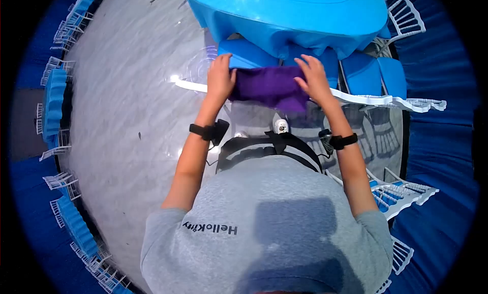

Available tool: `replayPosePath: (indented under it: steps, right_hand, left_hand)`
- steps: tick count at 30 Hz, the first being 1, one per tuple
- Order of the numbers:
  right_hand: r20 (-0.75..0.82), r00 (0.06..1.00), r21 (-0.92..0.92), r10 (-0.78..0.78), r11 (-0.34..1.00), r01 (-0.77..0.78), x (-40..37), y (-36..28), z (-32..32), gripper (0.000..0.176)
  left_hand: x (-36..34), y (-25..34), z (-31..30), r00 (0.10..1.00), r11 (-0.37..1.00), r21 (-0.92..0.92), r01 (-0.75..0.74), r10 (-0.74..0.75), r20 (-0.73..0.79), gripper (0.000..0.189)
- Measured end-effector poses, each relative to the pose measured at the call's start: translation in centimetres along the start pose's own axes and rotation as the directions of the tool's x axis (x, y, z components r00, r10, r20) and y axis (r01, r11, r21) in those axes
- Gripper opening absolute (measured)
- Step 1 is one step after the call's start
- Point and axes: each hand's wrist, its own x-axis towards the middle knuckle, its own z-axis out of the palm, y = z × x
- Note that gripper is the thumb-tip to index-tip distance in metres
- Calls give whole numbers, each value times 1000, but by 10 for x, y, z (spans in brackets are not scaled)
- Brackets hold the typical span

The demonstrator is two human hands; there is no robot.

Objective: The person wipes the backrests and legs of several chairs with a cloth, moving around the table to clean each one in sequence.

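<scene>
Gripping a purple cloth [269,85] at both ends: closed around its left edge with the left hand [221,79], thumb against the fabric; laid over its right edge with the right hand [312,78], fingers spread and bent downward. Cannot tell whether pinching or only pressing on that right side. Holding the cloth stretched flat between the two hands, resting across the top rail of a white chair [366,98]. Sitting just in front of blue seat cushions [363,72] and right below the hanging edge of a blue tablecloth [305,19]. Wearing black bands [203,131] on both wrists, a grey T-shirt [269,223] with printed lettering, and a black harness [269,144] at the chest. Standing on grey floor [122,90], ringed at the left by white chairs with blue seats [53,103].
</scene>
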Motion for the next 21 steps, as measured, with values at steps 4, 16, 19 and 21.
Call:
replayPosePath:
  steps: [4,16,19,21]
  right_hand:
    - [290,956,131,-48,991,10,-27,-18,49,55]
    - [675,738,62,2,996,-59,13,4,73,36]
    - [764,644,105,-47,993,-52,29,11,79,35]
    - [818,569,150,-79,986,-79,27,11,85,36]
  left_hand:
    - [-19,6,43,936,960,-31,-277,277,216,40]
    - [-2,2,74,564,982,91,-167,20,825,26]
    - [8,-6,82,434,997,66,-44,-40,900,29]
    - [5,-8,87,396,997,38,-65,-9,918,31]
